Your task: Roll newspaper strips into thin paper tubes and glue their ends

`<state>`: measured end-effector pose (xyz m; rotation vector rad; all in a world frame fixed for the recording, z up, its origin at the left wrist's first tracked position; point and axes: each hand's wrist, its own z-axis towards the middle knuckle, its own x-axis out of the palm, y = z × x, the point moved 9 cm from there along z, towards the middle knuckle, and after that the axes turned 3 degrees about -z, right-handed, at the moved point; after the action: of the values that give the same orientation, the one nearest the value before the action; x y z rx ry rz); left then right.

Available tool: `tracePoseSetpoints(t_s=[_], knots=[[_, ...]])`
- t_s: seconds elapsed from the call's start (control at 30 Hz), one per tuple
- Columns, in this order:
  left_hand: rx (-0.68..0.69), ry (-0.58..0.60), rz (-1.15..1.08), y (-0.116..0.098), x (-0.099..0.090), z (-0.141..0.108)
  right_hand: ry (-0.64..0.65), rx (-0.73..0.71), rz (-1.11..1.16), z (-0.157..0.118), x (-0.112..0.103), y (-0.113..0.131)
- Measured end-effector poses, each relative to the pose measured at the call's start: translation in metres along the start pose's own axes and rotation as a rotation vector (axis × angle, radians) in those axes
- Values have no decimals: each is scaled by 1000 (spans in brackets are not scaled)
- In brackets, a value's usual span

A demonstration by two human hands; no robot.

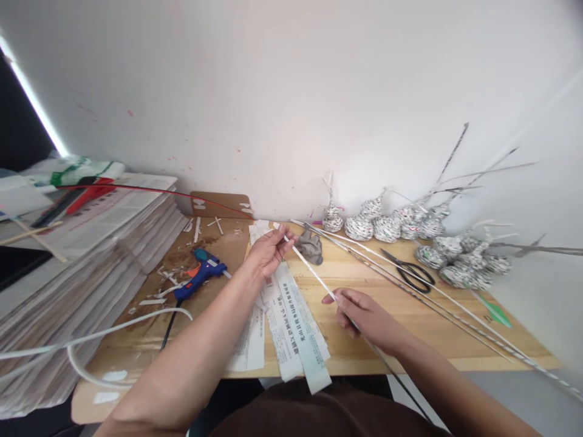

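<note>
A thin white paper rod (314, 271) slants between my two hands above the wooden table. My left hand (272, 247) pinches its upper end, fingers closed. Lower down, my right hand (357, 311) is wrapped round the rod, and a darker thin length runs on from it toward the bottom right. Printed paper strips (291, 325) lie fanned out below and between the hands. Just behind the rod sits a crumpled grey cloth (310, 246). Long paper rods (401, 279) stretch diagonally to the right of my hands.
Black scissors (412, 274) lie right of centre. Woven paper gourds (387, 227) line the wall, with more (464, 261) at the right. A blue glue gun (200, 279) rests on cardboard (218, 240) among scraps. A tall newspaper stack (132, 243) and white cable (113, 328) are at left.
</note>
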<state>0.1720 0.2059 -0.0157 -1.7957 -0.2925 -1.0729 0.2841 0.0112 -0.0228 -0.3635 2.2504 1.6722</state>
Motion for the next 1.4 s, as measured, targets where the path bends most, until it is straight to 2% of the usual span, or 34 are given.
tracePoseSetpoints(t_s=[0.07, 0.13, 0.17, 0.27, 0.33, 0.4, 0.5, 0.57, 0.6, 0.63, 0.73, 0.77, 0.8, 0.93, 0.97, 1.0, 1.1, 1.13, 1.17, 1.2, 1.33, 1.37, 1.4], knots=[[1, 0, 3, 1, 0, 0, -171, -135, -239, 2, -10, 14], [8, 6, -8, 0, 0, -1, -225, -207, -304, 5, -9, 19], [10, 9, -15, 0, 1, -1, -172, -187, -233, 8, -3, 15], [1, 19, -39, 0, 3, -2, 144, -10, 156, 13, 26, -3], [-4, 20, -49, 1, 3, -1, 233, 55, 277, 13, 34, -6], [-3, 18, -49, 2, 3, 0, 132, -1, 161, 17, 24, 2], [4, 16, -43, 2, 2, 0, -166, -197, -213, 19, 0, 28], [10, 27, -47, 0, 4, 0, -248, -262, -292, 21, -4, 36], [9, 37, -51, -1, 5, -1, -206, -241, -227, 25, -1, 33], [6, 46, -55, -1, 6, -1, -109, -194, -105, 29, 7, 26], [-7, 68, -63, -1, 9, -2, 237, -29, 304, 33, 37, 9], [-6, 68, -61, -1, 9, -3, 277, -9, 352, 33, 41, 8], [-5, 64, -56, -1, 9, -3, 258, -23, 327, 34, 39, 10], [7, 43, -40, -1, 6, -2, -120, -234, -123, 37, 12, 34], [12, 46, -43, -2, 6, -2, -150, -255, -153, 38, 11, 37], [13, 51, -52, -3, 6, -2, -114, -242, -108, 40, 15, 36], [-7, 79, -85, -4, 8, -2, 207, -97, 254, 44, 44, 23], [-15, 83, -91, -3, 8, -2, 273, -62, 342, 43, 50, 21], [-18, 81, -89, -3, 8, -2, 283, -50, 372, 44, 51, 19], [-17, 74, -81, -2, 7, -1, 235, -65, 341, 45, 46, 20], [-5, 30, -11, 1, 5, -2, -137, -266, 37, 50, 15, 38], [-6, 29, 2, 1, 5, -3, -156, -284, 34, 52, 14, 40], [-8, 32, 6, 1, 7, -4, -116, -266, 87, 56, 17, 39]])
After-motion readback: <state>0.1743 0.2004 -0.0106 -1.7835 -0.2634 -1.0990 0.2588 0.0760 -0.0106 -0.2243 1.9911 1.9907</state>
